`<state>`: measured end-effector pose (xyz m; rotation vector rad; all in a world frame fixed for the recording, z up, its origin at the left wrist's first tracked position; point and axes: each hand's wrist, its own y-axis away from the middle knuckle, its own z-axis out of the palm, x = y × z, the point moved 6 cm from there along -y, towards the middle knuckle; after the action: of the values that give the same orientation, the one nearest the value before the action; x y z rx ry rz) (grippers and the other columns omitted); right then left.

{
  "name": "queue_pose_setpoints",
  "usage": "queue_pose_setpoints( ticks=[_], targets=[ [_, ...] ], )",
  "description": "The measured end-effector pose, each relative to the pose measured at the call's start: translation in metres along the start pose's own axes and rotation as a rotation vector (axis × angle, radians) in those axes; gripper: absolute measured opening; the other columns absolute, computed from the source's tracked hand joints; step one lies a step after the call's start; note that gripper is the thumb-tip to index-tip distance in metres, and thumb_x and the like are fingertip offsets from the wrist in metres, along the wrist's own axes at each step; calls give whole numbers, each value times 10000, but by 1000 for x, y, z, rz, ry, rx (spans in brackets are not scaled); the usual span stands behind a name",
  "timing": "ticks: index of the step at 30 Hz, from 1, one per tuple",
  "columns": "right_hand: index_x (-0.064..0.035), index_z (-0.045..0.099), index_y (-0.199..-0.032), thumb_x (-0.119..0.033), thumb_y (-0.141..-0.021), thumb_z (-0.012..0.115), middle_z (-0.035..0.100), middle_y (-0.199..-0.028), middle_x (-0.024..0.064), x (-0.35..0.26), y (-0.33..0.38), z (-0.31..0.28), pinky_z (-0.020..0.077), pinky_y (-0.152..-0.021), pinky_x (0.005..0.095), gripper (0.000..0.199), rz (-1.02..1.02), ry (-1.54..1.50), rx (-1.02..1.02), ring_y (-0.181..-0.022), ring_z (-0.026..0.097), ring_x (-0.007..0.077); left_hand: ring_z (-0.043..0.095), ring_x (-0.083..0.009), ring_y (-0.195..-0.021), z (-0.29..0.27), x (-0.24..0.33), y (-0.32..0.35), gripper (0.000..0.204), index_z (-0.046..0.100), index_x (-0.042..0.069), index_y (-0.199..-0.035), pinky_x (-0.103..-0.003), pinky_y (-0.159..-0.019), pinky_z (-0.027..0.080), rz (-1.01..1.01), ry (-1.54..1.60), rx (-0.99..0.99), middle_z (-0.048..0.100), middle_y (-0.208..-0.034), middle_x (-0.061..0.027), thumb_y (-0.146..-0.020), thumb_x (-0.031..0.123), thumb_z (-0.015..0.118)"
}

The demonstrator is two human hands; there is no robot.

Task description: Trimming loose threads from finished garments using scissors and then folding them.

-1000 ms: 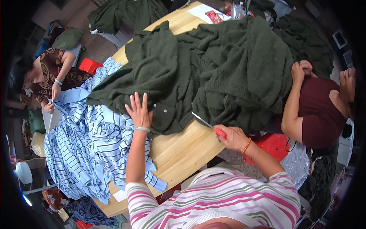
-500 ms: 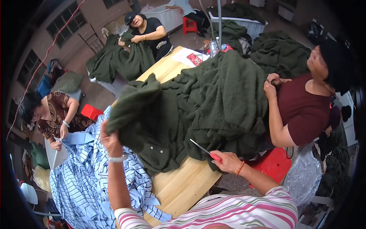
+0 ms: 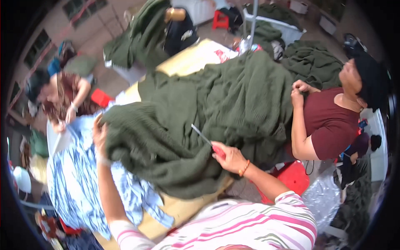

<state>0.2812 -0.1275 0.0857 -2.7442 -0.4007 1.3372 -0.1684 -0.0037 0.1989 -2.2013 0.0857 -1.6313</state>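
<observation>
1. I wear a short-sleeved knit top with horizontal stripes in pink, white and thin grey-green lines; it fills the lower edge of the view.
2. Its striped left sleeve [image 3: 125,233] ends above the elbow, as does the striped right sleeve [image 3: 291,208], so both forearms are bare.
3. On the wrist of my left hand [image 3: 99,132] sits a thin pale bracelet [image 3: 102,160].
4. On the wrist of my right hand [image 3: 230,158] sits a slim orange beaded bracelet [image 3: 244,168].

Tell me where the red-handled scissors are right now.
In the head view, the red-handled scissors sit in the right hand near the picture's middle, blades pointing up-left over the dark green knitted garment on the wooden table.
</observation>
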Motion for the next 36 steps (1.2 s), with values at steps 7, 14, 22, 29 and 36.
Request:
queue_pose_setpoints(
  ticks=[7, 14, 22, 29, 36],
  targets=[
    [-163, 484, -1252, -238, -847, 618, 647, -850, 198, 29, 36, 16, 499, -695, 466, 434, 161, 122, -251, -811, 626, 392, 616, -195, -910, 105, -108, 122, 294, 606, 20, -1118, -282, -798, 489, 115, -505, -226, 625, -1075, -122, -824, 36, 618],
    [-165, 500, -1239, -201, -836, 632, 636, -986, 166, 23, 43, 27, 503, -734, 465, 425, 141, 89, -236, -878, 615, 392, 648, -316, -836, 130, -158, 244, 317, 632, 15, -1037, -377, -740, 513, -304, -526, -164, 649, -972, -192, -755, 148, 687],
    [-112, 524, -1212, -146, -830, 628, 570, -1142, 138, 4, 29, 55, 503, -769, 435, 397, 60, 49, -391, -941, 597, 387, 666, -261, -783, 79, -133, 275, 123, 717, 203, -829, -438, -746, 447, -235, -1561, -1110, 682, -765, -101, -739, 263, 657],
    [-157, 503, -1234, -163, -825, 616, 605, -1054, 163, 4, 41, 76, 507, -774, 469, 425, 70, 108, -470, -915, 607, 395, 595, -119, -655, 106, -175, 259, 491, 545, -27, -1189, -258, -541, 484, -869, 23, -191, 640, -775, -56, -799, 207, 731],
    [-167, 508, -1231, -194, -826, 626, 628, -990, 182, 2, 55, 93, 507, -769, 471, 422, 71, 114, -564, -904, 614, 395, 520, -47, -602, 125, -222, 220, 338, 593, -3, -1120, -184, -506, 405, -700, 347, 63, 603, -769, 3, -819, 106, 703]
  ],
)
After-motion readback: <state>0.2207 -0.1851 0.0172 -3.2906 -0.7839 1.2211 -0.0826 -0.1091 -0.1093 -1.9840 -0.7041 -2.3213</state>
